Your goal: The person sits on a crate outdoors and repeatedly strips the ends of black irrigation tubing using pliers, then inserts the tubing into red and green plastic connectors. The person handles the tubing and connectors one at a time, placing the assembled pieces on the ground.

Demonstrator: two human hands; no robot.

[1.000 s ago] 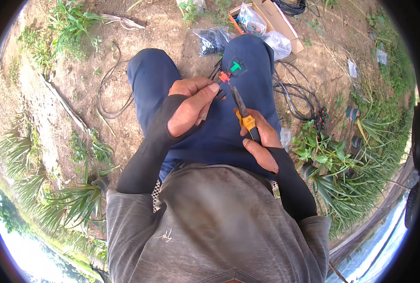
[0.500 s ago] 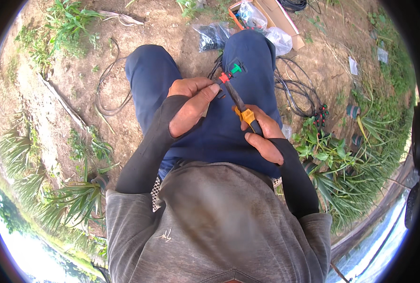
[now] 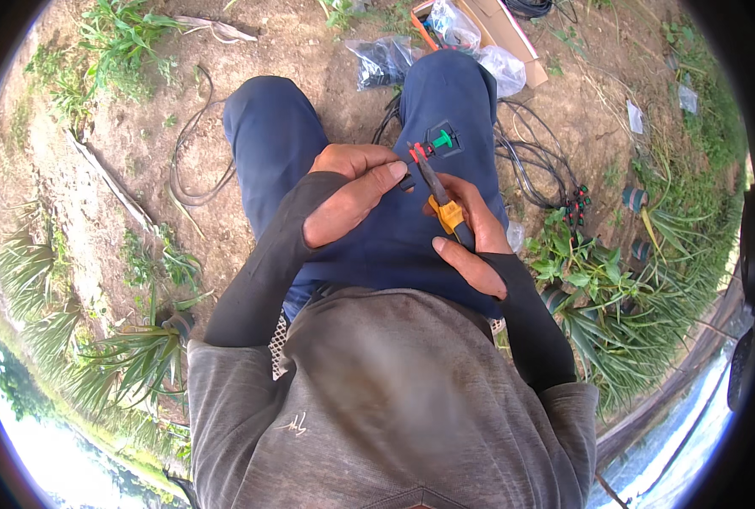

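My left hand (image 3: 348, 188) pinches a small sprinkler head (image 3: 442, 141) by its dark lower end, between thumb and forefinger. Green shows at the sprinkler's tip inside a thin black frame, with a red piece below it. In my right hand (image 3: 476, 229) is a pair of long-nose pliers (image 3: 450, 214) with yellow and black handles. The dark jaws point up and left and meet the sprinkler at its red part; whether they clamp it I cannot tell. Both hands are above my lap, in front of my blue trousers (image 3: 275, 136).
Beyond my right knee lie an open cardboard box (image 3: 513, 38) with clear plastic bags and a bag of dark parts (image 3: 381, 64). Coiled black tubing (image 3: 534, 161) ends near several red-and-green sprinklers (image 3: 578, 202). Leafy plants (image 3: 602, 280) grow at right.
The sprinkler has turned and shifted slightly right, so its black frame shows more fully. The pliers' jaws have moved a little right and down with it.
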